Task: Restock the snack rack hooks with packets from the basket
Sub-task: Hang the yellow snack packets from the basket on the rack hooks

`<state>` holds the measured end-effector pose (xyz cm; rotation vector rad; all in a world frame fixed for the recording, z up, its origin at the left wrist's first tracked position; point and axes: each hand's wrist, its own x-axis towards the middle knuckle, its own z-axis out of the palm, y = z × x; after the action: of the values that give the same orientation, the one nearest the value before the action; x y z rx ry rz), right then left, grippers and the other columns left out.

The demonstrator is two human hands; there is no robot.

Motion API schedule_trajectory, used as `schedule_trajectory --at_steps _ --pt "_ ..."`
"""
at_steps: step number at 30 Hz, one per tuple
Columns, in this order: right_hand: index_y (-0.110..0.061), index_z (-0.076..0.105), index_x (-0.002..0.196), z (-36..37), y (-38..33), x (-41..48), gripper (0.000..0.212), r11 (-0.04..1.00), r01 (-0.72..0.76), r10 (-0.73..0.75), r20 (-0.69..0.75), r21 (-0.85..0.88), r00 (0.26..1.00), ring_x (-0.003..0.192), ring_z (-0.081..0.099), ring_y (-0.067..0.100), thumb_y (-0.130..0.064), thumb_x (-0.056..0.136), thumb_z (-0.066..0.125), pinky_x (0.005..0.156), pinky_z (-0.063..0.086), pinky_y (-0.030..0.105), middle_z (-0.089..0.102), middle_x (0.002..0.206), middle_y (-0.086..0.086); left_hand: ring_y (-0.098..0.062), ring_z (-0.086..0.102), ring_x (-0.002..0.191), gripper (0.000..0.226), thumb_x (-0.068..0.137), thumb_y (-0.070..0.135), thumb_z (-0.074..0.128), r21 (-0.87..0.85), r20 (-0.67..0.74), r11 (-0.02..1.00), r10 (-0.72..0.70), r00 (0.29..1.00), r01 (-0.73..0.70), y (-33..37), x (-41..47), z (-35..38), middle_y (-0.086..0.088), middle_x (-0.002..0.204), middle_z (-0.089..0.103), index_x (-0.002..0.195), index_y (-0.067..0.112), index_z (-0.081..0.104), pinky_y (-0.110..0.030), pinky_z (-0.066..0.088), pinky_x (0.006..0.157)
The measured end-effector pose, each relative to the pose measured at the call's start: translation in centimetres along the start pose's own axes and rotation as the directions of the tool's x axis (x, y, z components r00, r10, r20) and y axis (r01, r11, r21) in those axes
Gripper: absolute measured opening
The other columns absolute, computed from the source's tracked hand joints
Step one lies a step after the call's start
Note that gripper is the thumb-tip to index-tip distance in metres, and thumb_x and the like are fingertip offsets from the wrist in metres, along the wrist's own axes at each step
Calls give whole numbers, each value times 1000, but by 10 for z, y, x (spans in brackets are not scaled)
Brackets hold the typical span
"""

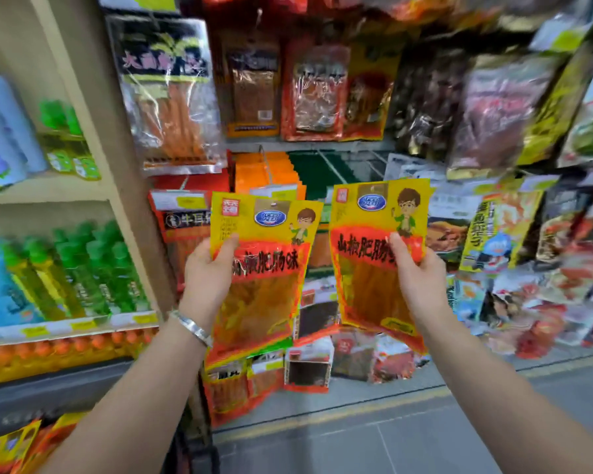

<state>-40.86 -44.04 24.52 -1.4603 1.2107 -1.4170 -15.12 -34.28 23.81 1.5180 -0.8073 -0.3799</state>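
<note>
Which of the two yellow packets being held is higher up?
The packet in the right hand: its top edge sits above that of the matching packet in the left hand, the one with the bracelet on its wrist.

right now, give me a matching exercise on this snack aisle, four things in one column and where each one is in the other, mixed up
Things
1. silver bracelet
2. green-capped bottles
3. black-topped clear packet
4. right yellow packet

Places
a. standing on the shelf at left
b. round the wrist of the left hand, which grips the other yellow packet
c. gripped by the right hand
d. hanging highest of the four

Pairs: 1-b, 2-a, 3-d, 4-c
</note>
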Motion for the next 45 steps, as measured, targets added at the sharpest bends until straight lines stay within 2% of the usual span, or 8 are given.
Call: schedule_trajectory --at_steps 3,7,14,17,20,22,27,45 --pt "-11 65 80 -32 -6 37 27 998 69 -69 -38 -9 997 78 66 26 -37 89 62 75 52 41 71 85 13 -7 66 83 21 69 66 54 -66 -8 997 34 999 -34 35 5 47 20 76 70 75 52 67 -36 51 85" --pt "-20 64 90 -59 -19 92 3 986 118 -112 -58 118 992 60 58 -7 -22 88 63 57 45 10 66 65 -21 -9 67 85 19 77 57 57 -117 -12 988 98 995 -99 74 21 99 12 82 72 76 43 70 -38 51 85" --pt "-28 57 77 -70 -58 190 14 928 161 -107 -172 337 979 59 57 -17 -30 85 69 54 44 4 59 67 -23 -9 59 73 22 91 33 56 -124 -114 953 264 958 -278 123 82 169 9 80 67 70 31 61 -35 47 73" --pt "-25 62 75 -69 -76 234 13 904 152 -95 -158 400 983 80 67 3 -31 84 70 77 54 27 67 81 -8 -14 60 77 20 91 30 58 -179 -150 931 295 944 -319 143 111 194 8 77 66 71 28 62 -37 49 76" --pt "-22 63 81 -65 -92 275 11 895 143 -99 -124 422 987 95 68 24 -29 82 71 88 54 46 70 88 -1 0 60 65 25 90 28 58 -229 -182 906 319 930 -356 160 133 215 19 61 65 66 28 63 -24 49 67" --pt "-20 66 87 -61 -101 299 11 877 120 -102 -63 465 993 87 70 22 -27 81 72 82 57 44 73 88 0 8 60 61 21 90 27 58 -275 -177 892 320 931 -358 169 145 226 23 62 66 70 27 63 -12 47 58" --pt "-20 66 96 -52 -110 344 18 864 76 -107 35 498 994 83 72 20 -30 81 71 79 57 44 74 93 3 -9 70 71 14 91 30 58 -360 -117 881 283 952 -306 181 165 245 8 74 73 81 26 65 -26 53 61" --pt "-21 67 72 -52 -88 385 8 862 78 -152 109 500 982 90 69 30 -24 79 69 85 52 50 72 92 12 -10 67 63 16 92 27 56 -329 -230 893 240 943 -308 197 166 284 6 66 71 79 22 64 -27 54 59"
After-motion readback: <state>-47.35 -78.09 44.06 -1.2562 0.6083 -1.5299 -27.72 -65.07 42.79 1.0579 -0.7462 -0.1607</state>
